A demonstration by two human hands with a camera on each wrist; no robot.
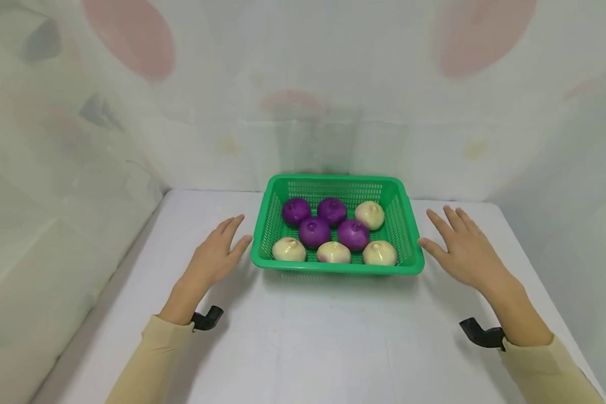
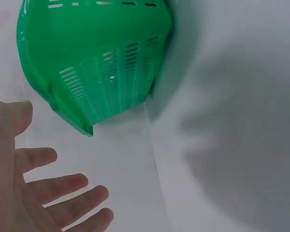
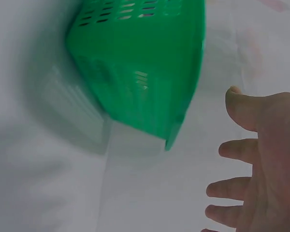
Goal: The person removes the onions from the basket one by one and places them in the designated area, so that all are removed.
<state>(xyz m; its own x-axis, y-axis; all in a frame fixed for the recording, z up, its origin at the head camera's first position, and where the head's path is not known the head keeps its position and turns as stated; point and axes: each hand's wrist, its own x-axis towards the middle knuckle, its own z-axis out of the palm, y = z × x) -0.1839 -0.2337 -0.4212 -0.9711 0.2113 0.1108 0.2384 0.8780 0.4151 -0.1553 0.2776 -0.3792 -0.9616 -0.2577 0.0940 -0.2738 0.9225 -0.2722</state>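
On the white desk [image 1: 303, 336], the left hand [image 1: 214, 255] lies released, fingers straight and spread, just beside the left wall of the green perforated plastic basket [image 1: 409, 224] without touching it — the left wrist view shows a clear gap between fingertips and rim. The basket sits at the middle of the desk, near the back wall, and carries four purple round onion-like bulbs [image 1: 314, 232] and four pale cream ones [image 1: 289, 249] (all loose, none wedged). On the far side, the right hand [image 1: 462, 249] is likewise released and flat, its thumb close to the basket's right rim but apart from it. Should both hands close in on the walls, uneven pressure could tilt the basket — the loose bulbs would likely roll to one side, and the thin slotted walls may flex and slip from the palms.
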